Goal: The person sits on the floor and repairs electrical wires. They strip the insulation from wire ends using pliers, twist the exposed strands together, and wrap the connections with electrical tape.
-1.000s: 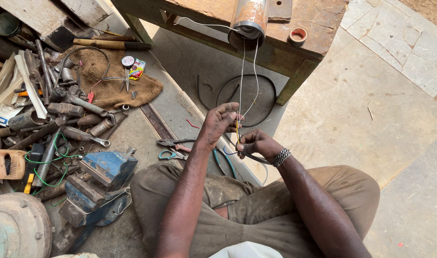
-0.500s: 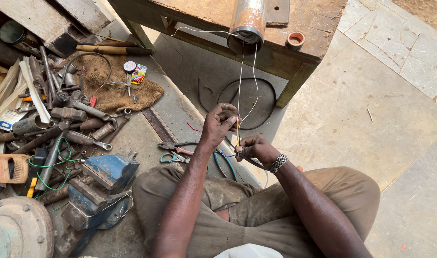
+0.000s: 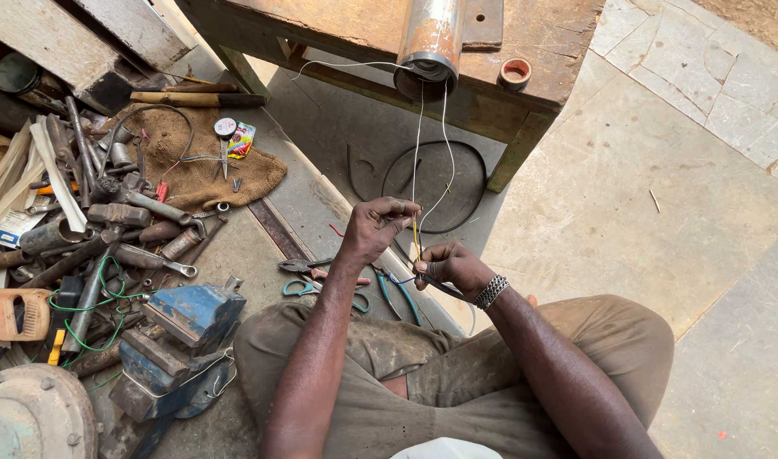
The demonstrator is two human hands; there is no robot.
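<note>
I sit on the floor with both hands raised in front of my knees. My left hand (image 3: 374,228) pinches thin white wires (image 3: 418,144) that run up into a rusty metal cylinder (image 3: 431,41) lying on a wooden bench (image 3: 542,51). My right hand (image 3: 450,267), with a metal bracelet at the wrist, grips the lower ends of the same wires just below and to the right; a yellow strand shows between the two hands. Scissors and pliers (image 3: 321,276) lie on the floor directly under my hands.
A blue bench vise (image 3: 189,319) stands by my left knee. Hammers, wrenches and pipes (image 3: 108,221) are heaped at the left around a burlap cloth (image 3: 198,166). A black cable loop (image 3: 436,183) lies under the bench. An orange-handled saw (image 3: 15,310) lies at the far left.
My hands have shifted slightly, the left fingers closing higher on the wires. The camera has tilted a little; nothing else has moved.
</note>
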